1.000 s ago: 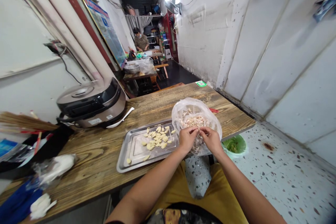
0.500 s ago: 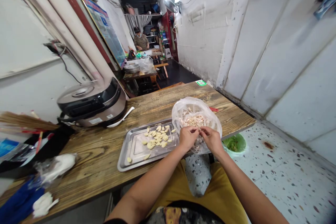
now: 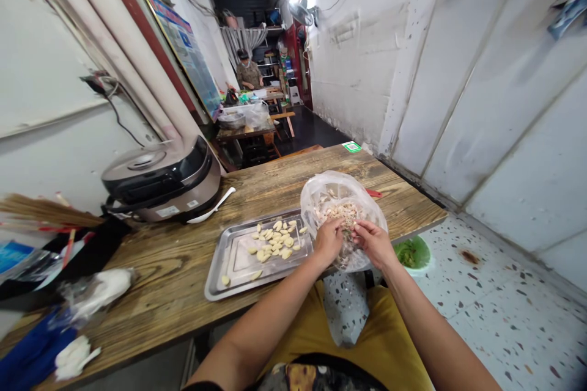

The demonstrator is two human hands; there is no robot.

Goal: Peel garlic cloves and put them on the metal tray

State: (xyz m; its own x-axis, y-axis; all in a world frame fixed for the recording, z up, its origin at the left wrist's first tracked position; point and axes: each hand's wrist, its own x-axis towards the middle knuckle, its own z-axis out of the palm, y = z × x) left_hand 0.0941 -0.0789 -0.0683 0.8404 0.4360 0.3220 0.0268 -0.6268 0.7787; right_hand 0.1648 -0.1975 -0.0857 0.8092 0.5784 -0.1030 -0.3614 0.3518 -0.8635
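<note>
Grip, left hand point(image 3: 331, 241): fingers bunched and pointed down over the open bag, gap narrow; whether anything is held cannot be told. Grip, right hand point(image 3: 375, 243): thumb and forefinger tips close together, just beside the left and over the same bag; too small to tell whether a clove sits between them. Translucent plastic bag point(image 3: 316, 188), one, mouth wide open, at the near edge of the wooden tabletop point(image 3: 169, 269); contents, unpeeled garlic cloves point(image 3: 340, 210) and loose skins. Metal tray point(image 3: 236, 256), one, rectangular, just left of the bag; peeled garlic cloves point(image 3: 276, 244), pale, mostly clustered toward its right half. White spoon point(image 3: 213, 208), one, between tray and rice cooker point(image 3: 158, 186).
</note>
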